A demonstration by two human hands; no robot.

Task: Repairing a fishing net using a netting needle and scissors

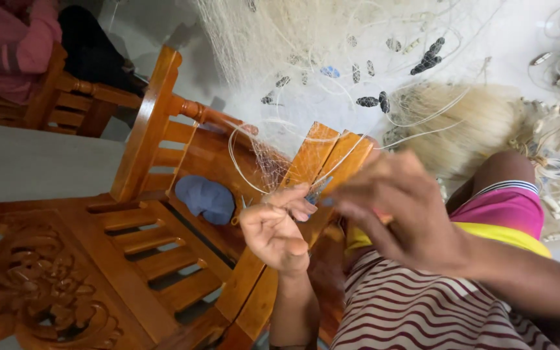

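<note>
My left hand [279,228] is raised in front of a wooden chair, fingers pinched on a fine strand of pale fishing net [264,159] that drapes over the chair's armrest [315,162]. My right hand [400,207] is blurred, fingers curled close to the left one, and seems to hold the same thin line near a small blue bit [319,188]; I cannot see exactly what it grips. The net spreads up and away, with dark floats [428,57] tied in it.
A carved wooden chair [66,279] stands at left, with a blue cloth [206,198] on the seat of the chair in front of me. A heap of bundled net [481,126] lies on the floor at right. Another person in pink [14,39] sits at the top left.
</note>
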